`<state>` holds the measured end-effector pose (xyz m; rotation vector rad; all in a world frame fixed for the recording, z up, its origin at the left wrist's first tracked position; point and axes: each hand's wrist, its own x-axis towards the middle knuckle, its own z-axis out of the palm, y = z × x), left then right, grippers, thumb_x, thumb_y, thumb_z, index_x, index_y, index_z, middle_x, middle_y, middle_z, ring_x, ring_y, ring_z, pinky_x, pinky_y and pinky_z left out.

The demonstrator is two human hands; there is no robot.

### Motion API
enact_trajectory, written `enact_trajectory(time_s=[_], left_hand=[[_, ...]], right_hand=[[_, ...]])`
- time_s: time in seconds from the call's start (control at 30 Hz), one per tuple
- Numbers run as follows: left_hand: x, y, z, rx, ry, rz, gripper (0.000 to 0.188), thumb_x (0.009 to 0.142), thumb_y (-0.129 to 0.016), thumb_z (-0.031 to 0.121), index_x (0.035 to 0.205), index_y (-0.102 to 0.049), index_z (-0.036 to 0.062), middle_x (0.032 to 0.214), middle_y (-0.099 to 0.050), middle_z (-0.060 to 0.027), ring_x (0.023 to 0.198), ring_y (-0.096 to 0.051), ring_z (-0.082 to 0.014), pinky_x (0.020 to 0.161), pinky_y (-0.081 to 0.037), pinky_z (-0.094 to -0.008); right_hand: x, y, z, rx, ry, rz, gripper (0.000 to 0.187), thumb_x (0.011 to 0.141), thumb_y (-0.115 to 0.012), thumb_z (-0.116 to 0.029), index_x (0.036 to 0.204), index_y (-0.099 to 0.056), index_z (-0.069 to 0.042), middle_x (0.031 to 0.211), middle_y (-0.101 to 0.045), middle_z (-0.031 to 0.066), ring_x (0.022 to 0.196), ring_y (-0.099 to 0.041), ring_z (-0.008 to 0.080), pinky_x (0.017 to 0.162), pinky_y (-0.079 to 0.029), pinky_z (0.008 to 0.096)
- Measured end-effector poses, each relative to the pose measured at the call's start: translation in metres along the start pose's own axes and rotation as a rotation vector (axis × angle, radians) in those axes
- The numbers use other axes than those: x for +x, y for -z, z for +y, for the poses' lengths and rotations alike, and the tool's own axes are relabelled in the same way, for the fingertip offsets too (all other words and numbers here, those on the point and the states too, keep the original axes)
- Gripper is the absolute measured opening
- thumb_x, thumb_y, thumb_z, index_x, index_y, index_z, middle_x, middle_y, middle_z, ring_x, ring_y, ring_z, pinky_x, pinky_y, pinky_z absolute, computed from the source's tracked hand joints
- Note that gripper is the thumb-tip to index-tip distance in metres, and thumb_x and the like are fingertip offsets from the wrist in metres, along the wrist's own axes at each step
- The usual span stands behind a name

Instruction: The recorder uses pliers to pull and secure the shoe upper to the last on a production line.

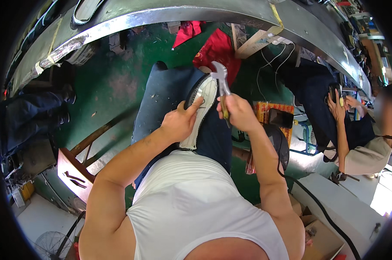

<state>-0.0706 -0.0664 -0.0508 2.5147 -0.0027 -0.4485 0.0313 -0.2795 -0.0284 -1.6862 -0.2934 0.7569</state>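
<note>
A shoe (pixel 208 97) lies bottom up across my lap, its pale underside framed by a dark stitched-looking rim. My left hand (pixel 180 122) bears on its left side, fingers curled against it and the index finger stretched onto the pale underside. Next to that fingertip sits a shiny, silvery strip (pixel 199 93), too small to make out. My right hand (pixel 239 113) is wrapped round the handle of a claw hammer (pixel 220 74). The hammer's metal head stands over the toe end; whether it touches the shoe I cannot tell.
A metal-edged workbench (pixel 170 14) curves across the far side. On the left stands a wooden stool (pixel 72 167) with pliers (pixel 75 179) on it. To the right, a phone (pixel 280 118) rests on a red-and-yellow surface. Another person (pixel 364 149) works at far right. A black cable (pixel 317 201) runs nearby.
</note>
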Motion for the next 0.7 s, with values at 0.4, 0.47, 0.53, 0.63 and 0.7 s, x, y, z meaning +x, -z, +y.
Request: enact_trajectory(time_s=[0.4,0.47,0.53,0.63,0.7], left_hand=[[-0.035,-0.034,-0.029,-0.799,0.045,-0.052,0.091,0.094,-0.060,0.014,0.158,0.005,0.0123,0.162,-0.012,-0.0209,0.150,-0.016,-0.0313,0.118,-0.020,-0.0336],[-0.031,-0.021,-0.020,-0.796,0.100,-0.078,0.090,0.094,-0.061,0.012,0.158,0.003,0.0096,0.162,-0.014,-0.0209,0.149,-0.018,-0.0290,0.118,-0.021,-0.0335],[-0.035,-0.021,-0.032,-0.828,0.065,-0.044,0.088,0.094,-0.060,0.010,0.158,0.001,0.0078,0.161,-0.017,-0.0198,0.149,-0.020,-0.0274,0.118,-0.021,-0.0332],[-0.030,0.002,-0.048,-1.223,0.099,-0.101,0.082,0.095,-0.057,0.004,0.157,-0.004,0.0039,0.158,-0.028,-0.0140,0.147,-0.024,-0.0231,0.118,-0.018,-0.0314],[-0.042,0.041,-0.049,-1.294,0.079,-0.112,0.081,0.096,-0.057,0.005,0.158,-0.004,0.0064,0.157,-0.030,-0.0106,0.144,-0.028,-0.0207,0.119,-0.015,-0.0327]], right_hand=[[-0.016,-0.021,-0.016,-0.539,0.044,-0.085,0.043,0.104,-0.041,-0.034,0.088,-0.057,0.003,0.071,-0.063,0.0135,0.062,-0.064,0.0249,0.063,-0.050,0.0388],[-0.017,-0.025,0.009,-0.935,0.125,-0.106,0.044,0.103,-0.044,-0.038,0.089,-0.057,0.002,0.079,-0.066,0.0188,0.072,-0.067,0.0293,0.067,-0.051,0.0409],[-0.019,-0.025,-0.003,-0.679,-0.028,-0.150,0.044,0.104,-0.042,-0.038,0.091,-0.057,0.002,0.078,-0.065,0.0155,0.070,-0.066,0.0236,0.066,-0.052,0.0371],[-0.030,-0.020,0.025,-0.129,-0.107,-0.003,0.045,0.104,-0.040,-0.038,0.098,-0.059,0.003,0.077,-0.064,0.0105,0.069,-0.066,0.0174,0.066,-0.052,0.0319],[-0.016,-0.013,0.053,0.066,-0.054,0.053,0.048,0.103,-0.042,-0.044,0.106,-0.060,0.001,0.078,-0.063,0.0088,0.069,-0.065,0.0167,0.067,-0.053,0.0307]])
